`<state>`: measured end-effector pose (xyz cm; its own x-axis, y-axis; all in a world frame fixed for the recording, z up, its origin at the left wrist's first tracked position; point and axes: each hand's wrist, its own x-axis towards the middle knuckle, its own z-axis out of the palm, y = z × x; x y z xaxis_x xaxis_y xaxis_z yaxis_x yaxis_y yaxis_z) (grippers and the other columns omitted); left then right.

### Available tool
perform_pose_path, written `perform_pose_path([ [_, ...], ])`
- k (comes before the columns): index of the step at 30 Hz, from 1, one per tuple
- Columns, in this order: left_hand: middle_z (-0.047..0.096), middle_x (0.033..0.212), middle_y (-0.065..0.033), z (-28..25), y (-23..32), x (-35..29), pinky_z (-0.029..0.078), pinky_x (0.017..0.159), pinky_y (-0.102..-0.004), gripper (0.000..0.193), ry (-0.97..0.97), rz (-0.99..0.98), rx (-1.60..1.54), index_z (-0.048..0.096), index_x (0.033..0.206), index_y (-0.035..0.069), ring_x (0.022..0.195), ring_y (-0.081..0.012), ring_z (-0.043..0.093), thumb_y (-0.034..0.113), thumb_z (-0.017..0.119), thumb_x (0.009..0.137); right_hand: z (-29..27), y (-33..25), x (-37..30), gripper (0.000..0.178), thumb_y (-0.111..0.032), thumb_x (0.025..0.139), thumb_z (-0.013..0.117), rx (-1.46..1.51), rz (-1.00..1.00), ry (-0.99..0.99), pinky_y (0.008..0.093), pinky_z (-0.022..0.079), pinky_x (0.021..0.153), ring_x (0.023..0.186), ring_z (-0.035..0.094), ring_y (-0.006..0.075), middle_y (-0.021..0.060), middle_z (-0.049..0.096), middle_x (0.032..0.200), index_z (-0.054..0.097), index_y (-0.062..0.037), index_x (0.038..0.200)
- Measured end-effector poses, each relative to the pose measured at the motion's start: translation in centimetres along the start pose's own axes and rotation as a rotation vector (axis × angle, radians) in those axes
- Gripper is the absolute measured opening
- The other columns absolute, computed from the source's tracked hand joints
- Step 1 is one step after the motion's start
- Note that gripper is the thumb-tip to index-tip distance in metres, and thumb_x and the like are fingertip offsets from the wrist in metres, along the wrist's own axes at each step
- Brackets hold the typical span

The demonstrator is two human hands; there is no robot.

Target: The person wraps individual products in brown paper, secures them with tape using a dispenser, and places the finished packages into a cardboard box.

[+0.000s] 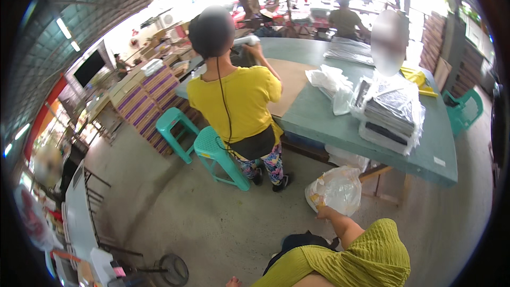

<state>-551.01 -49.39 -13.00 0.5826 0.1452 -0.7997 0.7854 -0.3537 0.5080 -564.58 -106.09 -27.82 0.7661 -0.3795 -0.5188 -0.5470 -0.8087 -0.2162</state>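
My right hand (pixel 323 212) reaches forward and down from a yellow-green sleeve, its fingers closed at the near edge of a large translucent plastic bag (pixel 342 191). The bag gapes wide beside the table leg, with orange-yellow patches along its left side. At the bottom edge of the picture, only a small part of my left hand (pixel 234 283) shows, away from any object; its finger pose is not clear.
A big green-topped table (pixel 319 122) carries plastic-wrapped stacks (pixel 390 109), a crumpled white bag (pixel 334 87) and brown board. A co-worker in a yellow shirt (pixel 234 95) works at it. Two teal stools (pixel 218 154) stand behind this person. A green chair (pixel 465 109) is at right.
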Motion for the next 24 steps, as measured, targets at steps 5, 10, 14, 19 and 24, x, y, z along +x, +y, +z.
perform_pose_path([
  [5, 0.050, 0.143, -0.0163, -5.9, 4.6, 6.8, 0.041, 0.102, -0.0553, 0.056, 0.002, -0.023, 0.016, 0.046, 0.142, 0.001, 0.127, -0.0367, 0.051, 0.033, 0.058, 0.097, -4.0, -14.8, 1.3, 0.057, -0.058, 0.084, 0.059, 0.230, -0.009, -0.402, 0.0424, 0.054, 0.084, 0.087, 0.070, 0.0318, 0.0160, 0.072, 0.103, 0.072, -0.0083, 0.108],
  [10, 0.051, 0.142, -0.0168, -4.9, 11.0, 13.1, 0.041, 0.101, -0.0573, 0.054, -0.123, 0.001, 0.011, 0.048, 0.140, -0.001, 0.126, -0.0383, 0.052, 0.032, 0.058, 0.098, -7.6, -21.9, 3.7, 0.045, -0.048, 0.082, 0.069, 0.317, 0.137, -0.392, 0.0425, 0.056, 0.077, 0.081, 0.071, 0.0282, 0.0124, 0.073, 0.100, 0.074, -0.0064, 0.100],
  [14, 0.054, 0.140, -0.0152, -5.8, 17.1, 17.9, 0.042, 0.101, -0.0550, 0.051, -0.298, 0.088, 0.012, 0.054, 0.136, 0.001, 0.127, -0.0377, 0.052, 0.035, 0.058, 0.098, -8.7, -23.1, 11.5, 0.042, -0.039, 0.078, 0.077, 0.318, 0.264, -0.339, 0.0395, 0.057, 0.075, 0.081, 0.071, 0.0256, 0.0102, 0.073, 0.100, 0.074, -0.0060, 0.103],
  [19, 0.057, 0.136, -0.0135, -12.2, 23.0, 23.3, 0.044, 0.100, -0.0524, 0.051, -0.168, 0.102, -0.125, 0.057, 0.132, 0.001, 0.125, -0.0370, 0.053, 0.038, 0.058, 0.097, -13.2, -32.0, 24.6, 0.043, -0.044, 0.080, 0.072, 0.166, 0.246, -0.433, 0.0429, 0.056, 0.079, 0.087, 0.070, 0.0307, 0.0138, 0.073, 0.101, 0.074, -0.0064, 0.102],
  [24, 0.057, 0.136, -0.0137, -18.5, 27.8, 27.8, 0.044, 0.100, -0.0527, 0.051, -0.081, -0.059, -0.072, 0.057, 0.132, 0.000, 0.125, -0.0367, 0.054, 0.038, 0.057, 0.097, -19.3, -46.4, 39.2, 0.054, -0.051, 0.085, 0.061, 0.027, -0.392, -0.057, 0.0495, 0.051, 0.071, 0.076, 0.065, 0.0412, 0.0233, 0.068, 0.085, 0.070, 0.0018, 0.086],
])
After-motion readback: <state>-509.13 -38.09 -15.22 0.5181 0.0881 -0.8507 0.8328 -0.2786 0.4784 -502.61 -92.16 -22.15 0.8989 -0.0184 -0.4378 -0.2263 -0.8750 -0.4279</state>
